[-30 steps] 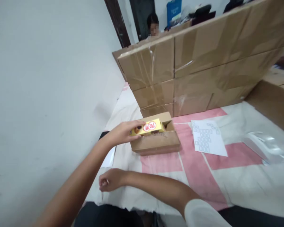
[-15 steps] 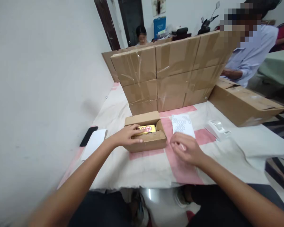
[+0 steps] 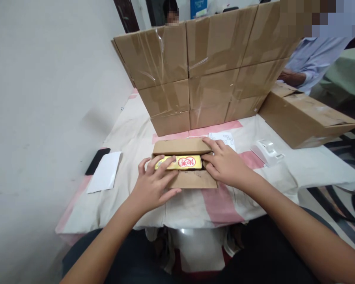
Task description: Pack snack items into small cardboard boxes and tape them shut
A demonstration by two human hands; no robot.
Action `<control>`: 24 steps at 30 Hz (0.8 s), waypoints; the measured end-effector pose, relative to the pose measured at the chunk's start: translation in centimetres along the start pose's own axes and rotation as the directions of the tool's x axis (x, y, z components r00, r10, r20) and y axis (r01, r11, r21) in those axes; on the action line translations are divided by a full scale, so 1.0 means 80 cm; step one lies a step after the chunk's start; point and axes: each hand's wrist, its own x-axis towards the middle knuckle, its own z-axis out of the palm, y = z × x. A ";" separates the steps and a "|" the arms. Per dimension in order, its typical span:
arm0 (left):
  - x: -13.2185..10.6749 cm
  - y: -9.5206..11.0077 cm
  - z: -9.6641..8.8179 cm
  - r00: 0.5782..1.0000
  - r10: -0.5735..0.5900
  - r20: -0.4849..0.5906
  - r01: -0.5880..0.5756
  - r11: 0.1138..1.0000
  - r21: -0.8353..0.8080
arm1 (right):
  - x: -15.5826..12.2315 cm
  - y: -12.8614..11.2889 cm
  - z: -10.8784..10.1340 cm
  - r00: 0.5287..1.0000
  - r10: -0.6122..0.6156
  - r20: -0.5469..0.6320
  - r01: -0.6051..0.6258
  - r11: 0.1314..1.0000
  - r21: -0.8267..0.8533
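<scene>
In front of me on the cloth-covered table sits a small cardboard box [image 3: 195, 180] with its long flaps folded outward. Inside it lies a yellow packet [image 3: 191, 162] with a red round logo. My left hand [image 3: 150, 187] is spread over the box's left end, its fingertips on the packet and the near flap; it grips nothing. At the right end, my right hand [image 3: 229, 163] has its fingers apart, touching the box's far corner and right side. Some fingertips there are hidden inside the box opening.
Behind stands a wall of taped cardboard boxes [image 3: 213, 86]. A long carton [image 3: 307, 118] and a white tape dispenser [image 3: 268, 152] are on the right. A printed sheet [image 3: 226, 138] lies behind my right hand. A black phone [image 3: 96, 159] and white paper [image 3: 105, 173] are left. A person stands beyond.
My right hand has moved left from the table onto the box's right end, its fingers opening out. My left hand has spread wider over the packet. The camera view has tilted down.
</scene>
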 end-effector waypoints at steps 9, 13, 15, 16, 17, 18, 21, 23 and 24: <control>-0.006 -0.014 0.024 0.987 -0.148 0.060 0.150 0.988 -0.043 | 0.022 0.032 0.015 0.996 -0.083 0.009 0.080 0.975 0.206; -0.013 -0.024 0.015 0.989 -0.110 0.094 0.122 0.984 -0.129 | 0.024 0.038 0.028 0.988 -0.135 -0.068 0.150 0.937 0.315; -0.019 -0.026 0.015 0.992 -0.122 0.038 0.127 0.980 -0.156 | 0.025 0.037 0.032 0.982 -0.164 -0.099 0.188 0.921 0.340; -0.023 -0.027 0.016 0.991 -0.133 -0.024 0.128 0.979 -0.161 | 0.026 0.037 0.034 0.977 -0.173 -0.121 0.205 0.912 0.354; -0.027 -0.028 0.018 0.984 -0.137 -0.110 0.119 0.981 -0.155 | 0.027 0.036 0.035 0.973 -0.173 -0.151 0.218 0.903 0.370; -0.030 -0.029 0.019 0.969 -0.121 -0.216 0.094 0.987 -0.134 | 0.028 0.036 0.036 0.969 -0.163 -0.187 0.226 0.893 0.389; -0.039 -0.031 0.016 0.891 0.096 -0.443 -0.120 0.992 -0.027 | 0.032 0.039 0.042 0.961 -0.108 -0.253 0.218 0.861 0.459; -0.042 -0.033 0.009 0.872 0.247 -0.423 -0.299 0.952 -0.060 | 0.035 0.043 0.049 0.966 -0.069 -0.248 0.192 0.833 0.518; -0.044 -0.035 0.004 0.882 0.274 -0.384 -0.352 0.924 -0.151 | 0.037 0.045 0.054 0.969 -0.054 -0.242 0.182 0.817 0.547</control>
